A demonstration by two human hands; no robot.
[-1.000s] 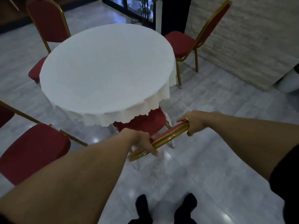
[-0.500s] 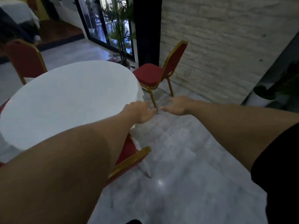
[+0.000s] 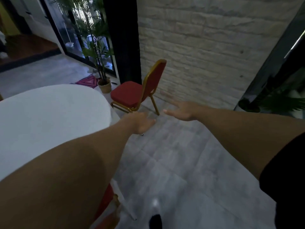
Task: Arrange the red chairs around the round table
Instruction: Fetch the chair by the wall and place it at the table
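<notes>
The round table (image 3: 49, 116) with its white cloth fills the left side. A red chair with a gold frame (image 3: 140, 90) stands beyond the table's right edge, near the brick wall, its back toward the wall. My left hand (image 3: 140, 121) and my right hand (image 3: 181, 109) are stretched out in front of me, both empty with fingers apart, a short way before that chair and not touching it. Part of another red chair (image 3: 107, 200) shows under my left forearm, tucked at the table's near edge.
A light brick wall (image 3: 206, 47) rises behind the chair. A potted palm (image 3: 102, 80) stands by the glass door at the back. More plants (image 3: 272, 100) sit at the right. Grey tiled floor (image 3: 173, 162) lies between me and the chair.
Both hands let go of the near chair's backrest a second ago. The view has swung right and forward, and my empty hands now reach toward the chair by the wall.
</notes>
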